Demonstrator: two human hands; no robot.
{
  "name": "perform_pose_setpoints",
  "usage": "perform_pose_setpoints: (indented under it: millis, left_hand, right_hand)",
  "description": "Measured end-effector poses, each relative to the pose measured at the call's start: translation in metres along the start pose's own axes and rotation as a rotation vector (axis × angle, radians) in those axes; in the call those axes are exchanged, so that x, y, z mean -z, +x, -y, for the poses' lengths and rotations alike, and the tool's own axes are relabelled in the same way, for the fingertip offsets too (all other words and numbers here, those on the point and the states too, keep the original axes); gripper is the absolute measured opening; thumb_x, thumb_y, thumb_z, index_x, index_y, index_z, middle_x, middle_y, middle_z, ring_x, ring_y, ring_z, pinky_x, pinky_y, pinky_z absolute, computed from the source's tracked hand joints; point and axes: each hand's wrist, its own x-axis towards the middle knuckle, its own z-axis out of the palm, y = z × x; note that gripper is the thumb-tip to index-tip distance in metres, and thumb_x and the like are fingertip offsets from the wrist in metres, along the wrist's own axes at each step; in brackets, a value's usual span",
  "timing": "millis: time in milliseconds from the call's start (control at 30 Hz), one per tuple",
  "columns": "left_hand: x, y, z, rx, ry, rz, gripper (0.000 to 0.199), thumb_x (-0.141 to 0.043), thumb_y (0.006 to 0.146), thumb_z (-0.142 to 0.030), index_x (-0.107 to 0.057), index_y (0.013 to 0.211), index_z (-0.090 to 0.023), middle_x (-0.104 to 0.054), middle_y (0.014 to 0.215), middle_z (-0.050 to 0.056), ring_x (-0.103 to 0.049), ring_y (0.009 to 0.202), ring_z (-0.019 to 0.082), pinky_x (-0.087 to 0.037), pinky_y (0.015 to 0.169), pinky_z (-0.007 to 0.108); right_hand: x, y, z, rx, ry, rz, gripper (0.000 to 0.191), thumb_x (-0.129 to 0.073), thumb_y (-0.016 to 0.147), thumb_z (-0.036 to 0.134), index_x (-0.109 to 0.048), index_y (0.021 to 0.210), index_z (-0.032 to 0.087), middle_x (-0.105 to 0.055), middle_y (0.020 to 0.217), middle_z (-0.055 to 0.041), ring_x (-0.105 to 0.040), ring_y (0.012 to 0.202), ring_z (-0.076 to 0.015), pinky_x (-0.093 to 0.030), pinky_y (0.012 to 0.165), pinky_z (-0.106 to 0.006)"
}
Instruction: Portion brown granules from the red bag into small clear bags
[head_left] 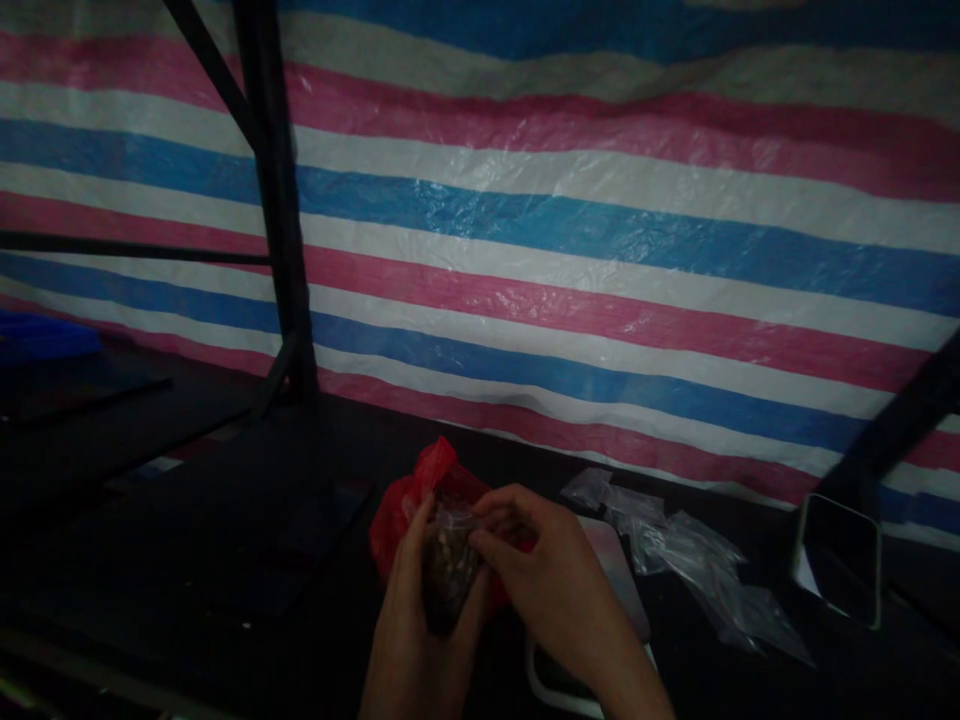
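My left hand (415,610) is wrapped round a small clear plastic bag (452,560) filled with small brownish pieces; their kind is too dark to make out. With thumb and fingers closed, my right hand (544,575) pinches the bag's upper edge. Directly behind the bag and my fingers lies a crumpled red plastic bag (397,515), its inside mostly hidden. Partly covered by my right forearm is a flat pale device (611,570), perhaps a small scale.
Several clear plastic bags (697,565) lie spread to the right on the dark table (300,480). Beyond them a phone (840,560) leans near a dark slanted bar. A black metal post (274,200) stands at left before a striped plastic sheet (600,230). Something blue (45,337) sits far left.
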Motion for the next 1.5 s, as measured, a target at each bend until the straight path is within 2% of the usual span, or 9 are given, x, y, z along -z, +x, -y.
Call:
perform_pose_setpoints:
  millis: [100, 167, 333, 633, 767, 967, 1200, 1367, 1500]
  left_hand:
    - [-0.013, -0.011, -0.003, 0.155, -0.182, 0.065, 0.081, -0.078, 0.085, -0.053, -0.045, 0.155, -0.031, -0.068, 0.151, 0.013, -0.070, 0.134, 0.033, -0.059, 0.110, 0.051]
    - [-0.017, -0.014, -0.006, 0.246, -0.291, 0.066, 0.079, -0.079, 0.082, -0.052, -0.049, 0.150, -0.027, -0.074, 0.142, 0.014, -0.073, 0.129, 0.033, -0.063, 0.105, 0.050]
    - [-0.008, -0.014, -0.005, 0.366, -0.305, 0.087, 0.049, -0.079, 0.082, -0.048, -0.069, 0.122, -0.021, -0.081, 0.130, 0.015, -0.076, 0.124, 0.035, -0.066, 0.101, 0.047]
    - [0.005, -0.013, 0.006, 0.269, -0.137, 0.159, 0.046, -0.063, 0.098, -0.052, -0.074, 0.132, -0.024, -0.075, 0.144, 0.009, -0.068, 0.136, 0.032, -0.057, 0.114, 0.049]
    - [0.008, -0.015, 0.005, 0.319, -0.137, 0.217, 0.050, -0.054, 0.102, -0.057, -0.073, 0.138, -0.027, -0.072, 0.148, 0.008, -0.066, 0.139, 0.032, -0.054, 0.117, 0.053]
    - [0.013, -0.017, 0.018, 0.339, -0.118, 0.205, 0.048, -0.051, 0.104, -0.054, -0.072, 0.140, -0.029, -0.068, 0.152, 0.011, -0.065, 0.140, 0.034, -0.053, 0.116, 0.058]
    - [0.028, -0.020, 0.016, 0.107, 0.026, 0.230, 0.040, -0.073, 0.087, -0.050, -0.079, 0.123, -0.034, -0.078, 0.137, 0.011, -0.071, 0.132, 0.038, -0.064, 0.103, 0.057]
    - [0.025, -0.017, 0.009, 0.179, 0.021, 0.207, 0.043, -0.058, 0.097, -0.053, -0.078, 0.126, -0.030, -0.078, 0.136, 0.012, -0.072, 0.130, 0.035, -0.064, 0.102, 0.057]
    - [0.024, -0.016, 0.006, 0.181, 0.001, 0.202, 0.041, -0.061, 0.095, -0.052, -0.079, 0.126, -0.030, -0.080, 0.133, 0.011, -0.072, 0.130, 0.034, -0.064, 0.103, 0.055]
  right_hand:
    - [0.003, 0.008, -0.009, 0.013, -0.043, -0.104, 0.022, -0.066, 0.089, 0.011, -0.078, 0.104, 0.023, -0.078, 0.089, 0.0004, -0.074, 0.084, -0.0176, -0.055, 0.076, -0.027]
    - [0.001, 0.013, -0.015, -0.010, -0.072, -0.171, 0.025, -0.065, 0.090, 0.011, -0.076, 0.110, 0.022, -0.077, 0.088, -0.0004, -0.075, 0.082, -0.0188, -0.055, 0.073, -0.028]
    - [-0.015, 0.021, -0.023, -0.067, -0.155, -0.170, 0.028, -0.062, 0.089, 0.007, -0.074, 0.110, 0.021, -0.079, 0.090, -0.0034, -0.077, 0.084, -0.0217, -0.054, 0.072, -0.029]
    - [-0.014, 0.023, -0.028, -0.120, -0.165, -0.184, 0.025, -0.062, 0.089, 0.008, -0.076, 0.105, 0.021, -0.080, 0.088, -0.0043, -0.078, 0.083, -0.0228, -0.054, 0.070, -0.029]
    - [-0.016, 0.021, -0.025, -0.130, -0.157, -0.207, 0.022, -0.065, 0.088, 0.011, -0.077, 0.103, 0.022, -0.081, 0.086, -0.0038, -0.079, 0.082, -0.0230, -0.054, 0.067, -0.028]
    - [-0.022, 0.021, -0.024, -0.133, -0.183, -0.221, 0.022, -0.064, 0.088, 0.010, -0.077, 0.101, 0.022, -0.080, 0.084, -0.0031, -0.079, 0.080, -0.0224, -0.054, 0.068, -0.028]
    - [-0.017, 0.019, -0.029, -0.136, -0.201, -0.173, 0.022, -0.066, 0.088, 0.012, -0.078, 0.104, 0.021, -0.081, 0.086, -0.0037, -0.078, 0.080, -0.0231, -0.052, 0.067, -0.029]
    - [-0.017, 0.017, -0.032, -0.117, -0.182, -0.146, 0.023, -0.065, 0.089, 0.014, -0.077, 0.107, 0.021, -0.081, 0.087, -0.0043, -0.078, 0.080, -0.0229, -0.052, 0.067, -0.029]
    - [-0.022, 0.017, -0.032, -0.109, -0.178, -0.158, 0.022, -0.063, 0.087, 0.012, -0.077, 0.102, 0.022, -0.080, 0.084, -0.0038, -0.078, 0.081, -0.0230, -0.053, 0.069, -0.030]
